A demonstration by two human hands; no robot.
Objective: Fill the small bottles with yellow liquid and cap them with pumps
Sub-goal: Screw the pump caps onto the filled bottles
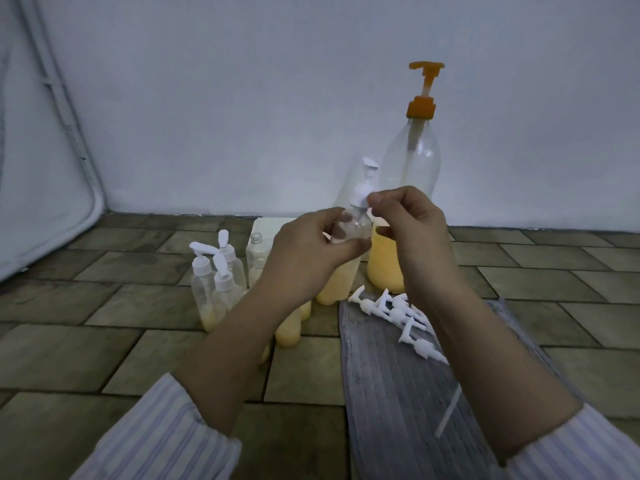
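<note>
The head view shows both hands raised above a tiled floor [104, 344]. The left hand [304, 251] grips one small clear bottle [349, 225] around its body, tilted slightly, and the right hand [405, 216] pinches the collar of a white pump [365, 183] seated in that bottle's neck. By the floor's left side stand three small capped bottles [216, 289], each with a little yellow liquid at the bottom. Just behind them is one small open bottle [257, 252] with no pump. Two small bottles full of yellow liquid [289, 329] stand under the left forearm, partly hidden by it; more may sit behind the arm, but that cannot be told. Two big bottles of yellow liquid [382, 268] stand behind the hands, their upper parts covered, and one big clear bottle with an orange pump [417, 147] stands by the wall. On a grey cloth [398, 393] lies a heap of loose white pumps [398, 315], overlapping so the count is unclear, and one thin white tube [448, 410].
</note>
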